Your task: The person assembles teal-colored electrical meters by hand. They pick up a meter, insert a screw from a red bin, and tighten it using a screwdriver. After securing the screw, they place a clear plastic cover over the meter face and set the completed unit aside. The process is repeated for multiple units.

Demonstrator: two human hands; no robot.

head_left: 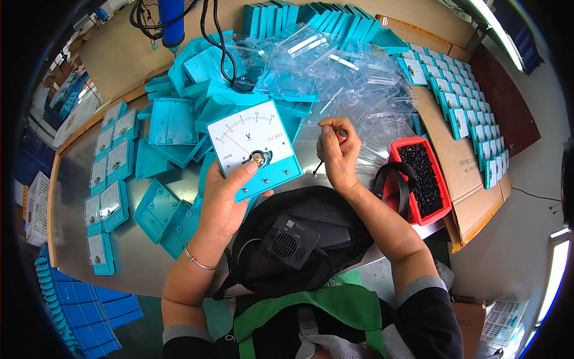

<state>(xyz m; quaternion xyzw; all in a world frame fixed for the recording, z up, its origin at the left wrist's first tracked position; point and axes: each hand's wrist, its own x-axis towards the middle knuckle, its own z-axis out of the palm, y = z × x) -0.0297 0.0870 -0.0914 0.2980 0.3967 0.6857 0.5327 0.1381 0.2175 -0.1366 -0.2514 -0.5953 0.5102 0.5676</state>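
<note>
My left hand (pixel 226 197) grips a teal panel voltmeter (pixel 254 146) by its lower edge, the thumb on its front. The meter is tilted, its white dial facing me, with a thin red needle and a round opening showing metal parts. To the right of it, my right hand (pixel 339 152) is closed around a screwdriver (pixel 342 137) with a red-and-black handle; its thin dark shaft points down, apart from the meter. Teal housings (pixel 173 122) lie heaped behind and left of the meter. Clear plastic covers (pixel 359 84) are piled beyond my right hand.
A red bin (pixel 442 206) of small black parts stands at the right. Finished-looking meters sit in rows on cardboard (pixel 463 164) far right, and more meters (pixel 110 200) at the left. A black mesh bag (pixel 299 239) lies before me. A blue tool (pixel 171 24) hangs above with black cables.
</note>
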